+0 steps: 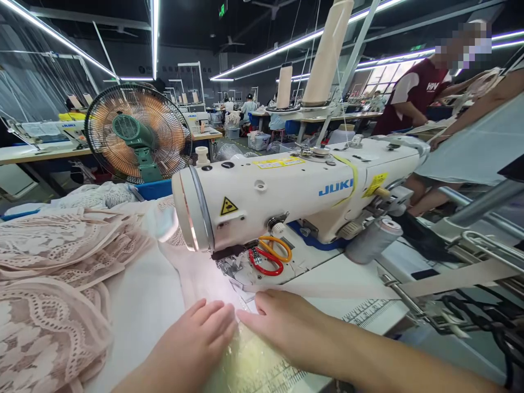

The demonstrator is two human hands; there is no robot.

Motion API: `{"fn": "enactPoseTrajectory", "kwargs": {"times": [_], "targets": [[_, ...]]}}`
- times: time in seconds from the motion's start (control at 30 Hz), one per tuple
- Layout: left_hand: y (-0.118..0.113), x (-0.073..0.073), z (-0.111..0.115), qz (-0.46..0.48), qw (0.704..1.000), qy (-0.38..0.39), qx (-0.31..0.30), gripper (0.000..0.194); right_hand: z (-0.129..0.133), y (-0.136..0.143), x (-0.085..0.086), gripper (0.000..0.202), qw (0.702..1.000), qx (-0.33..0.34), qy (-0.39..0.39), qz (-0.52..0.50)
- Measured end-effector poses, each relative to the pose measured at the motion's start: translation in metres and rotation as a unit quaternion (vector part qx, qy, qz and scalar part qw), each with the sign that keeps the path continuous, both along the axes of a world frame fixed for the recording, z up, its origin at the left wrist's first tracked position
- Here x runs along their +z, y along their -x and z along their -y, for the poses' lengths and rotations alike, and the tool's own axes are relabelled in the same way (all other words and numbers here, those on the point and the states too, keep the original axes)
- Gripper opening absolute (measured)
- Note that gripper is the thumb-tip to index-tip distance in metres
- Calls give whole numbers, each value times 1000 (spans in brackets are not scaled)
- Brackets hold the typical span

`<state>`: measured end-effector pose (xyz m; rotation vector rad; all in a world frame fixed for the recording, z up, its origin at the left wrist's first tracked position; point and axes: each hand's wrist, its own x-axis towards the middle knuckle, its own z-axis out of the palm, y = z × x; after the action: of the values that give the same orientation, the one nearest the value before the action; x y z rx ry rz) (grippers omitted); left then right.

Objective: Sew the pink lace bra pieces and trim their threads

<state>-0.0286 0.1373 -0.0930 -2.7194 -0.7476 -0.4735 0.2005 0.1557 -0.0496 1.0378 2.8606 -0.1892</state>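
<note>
A white sewing machine (262, 202) stands before me, its needle area lit. Pale pink fabric (196, 275) lies under and left of its presser foot (231, 270). My left hand (207, 335) rests flat on the work just in front of the foot, fingers stretched out. Beside it, my right hand (284, 314) has its thumb pointing left and its other fingers curled under; what they grip is hidden. A pale pink band (347, 291) runs from a metal guide at right, behind my right hand, towards the foot.
Pink lace pieces (53, 327) are heaped on the left. A large fan (139, 134) stands behind them. Red-handled (268, 270) and orange loops lie by the machine bed. A grey thread cone (374, 240) is at right, near the metal band guide (403, 295). Another person (413, 93) works beyond.
</note>
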Motion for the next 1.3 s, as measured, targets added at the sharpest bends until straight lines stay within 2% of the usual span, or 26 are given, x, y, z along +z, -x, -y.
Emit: {"fn": "enactPoseTrajectory", "kwargs": {"times": [0.2, 0.4, 0.57, 0.77, 0.9, 0.97, 1.1, 1.3], "targets": [[8, 20, -10, -61, 997, 51, 1, 31, -9, 8, 0, 44, 1000, -12, 0, 24], [12, 20, -22, -31, 998, 57, 5, 30, -17, 16, 8, 46, 998, -31, 4, 48], [14, 24, -31, -40, 998, 52, 1, 30, -22, 25, 6, 49, 997, -42, 0, 66], [20, 25, -41, -51, 997, 61, 13, 35, -22, 47, 12, 72, 983, -96, 23, 153], [24, 24, -47, -72, 994, 69, 31, 36, -21, 61, 18, 94, 972, -102, 46, 204], [26, 24, -50, -79, 994, 70, 41, 35, -21, 66, 19, 98, 969, -108, 55, 215], [28, 22, -57, -80, 992, 74, 58, 35, -16, 67, 12, 91, 971, -130, 53, 193], [36, 15, -66, -80, 990, 62, 98, 34, -4, 57, -15, 85, 977, -175, 2, 124]]}}
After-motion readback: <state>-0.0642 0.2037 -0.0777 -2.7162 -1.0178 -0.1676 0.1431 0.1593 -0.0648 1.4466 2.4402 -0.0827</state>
